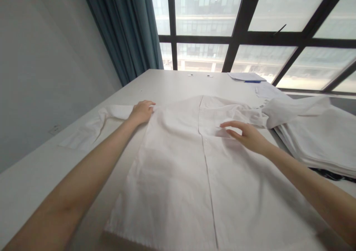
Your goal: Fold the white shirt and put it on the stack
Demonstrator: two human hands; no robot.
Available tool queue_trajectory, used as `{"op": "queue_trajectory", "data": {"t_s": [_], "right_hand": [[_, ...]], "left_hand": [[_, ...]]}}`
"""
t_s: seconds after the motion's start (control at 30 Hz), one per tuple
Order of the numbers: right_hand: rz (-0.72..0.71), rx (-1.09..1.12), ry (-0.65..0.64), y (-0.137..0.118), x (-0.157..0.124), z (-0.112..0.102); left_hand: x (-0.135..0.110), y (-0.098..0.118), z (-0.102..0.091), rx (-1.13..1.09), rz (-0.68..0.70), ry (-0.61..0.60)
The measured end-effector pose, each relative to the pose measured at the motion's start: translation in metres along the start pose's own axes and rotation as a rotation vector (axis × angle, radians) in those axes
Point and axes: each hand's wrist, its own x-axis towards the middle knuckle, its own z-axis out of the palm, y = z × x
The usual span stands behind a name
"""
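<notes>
"Where is the white shirt [175, 165]?"
"Spread on the table [172, 83], near middle."
"And the hands?"
"Left hand [142, 112] touches the left sleeve seam, grip unclear; right hand [246, 133] is open at the right chest, thumb and fingers parted."

Shirt [172, 151] on table [172, 84], apparently papers [246, 76] behind

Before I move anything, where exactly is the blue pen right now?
In the head view, the blue pen lies at the far end of the white table, right of centre, along the near edge of a paper sheet by the window.
</notes>
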Motion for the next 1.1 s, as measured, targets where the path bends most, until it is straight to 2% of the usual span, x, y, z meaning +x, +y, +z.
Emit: {"op": "queue_trajectory", "data": {"t_s": [0.13,0.3,0.53,0.7,0.77,0.87,0.97,1.03,1.1], "right_hand": [[0.069,-0.242,0.055,0.035,0.029,0.019],[0.122,-0.341,0.051,0.062,0.019,0.043],[0.193,-0.497,0.046,0.082,-0.011,0.039],[0.3,-0.553,0.091,0.087,-0.03,0.041],[0.323,-0.558,0.107,0.085,-0.036,0.042],[0.334,-0.568,0.123,0.079,-0.038,0.041],[0.313,-0.594,0.124,0.074,-0.031,0.04],[0.241,-0.564,0.156,0.072,-0.024,0.041],[0.122,-0.484,0.169,0.072,-0.018,0.043]], "left_hand": [[0.003,0.025,0.027,-0.021,0.005,-0.063],[-0.004,0.027,0.049,-0.012,0.03,-0.102],[-0.008,0.02,0.05,0.009,0.01,-0.066],[-0.016,0.028,0.045,0.133,0.08,0.135],[-0.023,0.038,0.042,0.195,0.162,0.151],[-0.039,0.06,0.038,0.194,0.272,0.04],[-0.054,0.081,0.04,0.101,0.29,-0.166],[-0.059,0.088,0.043,0.068,0.287,-0.237],[-0.058,0.089,0.045,0.058,0.287,-0.248]]}}
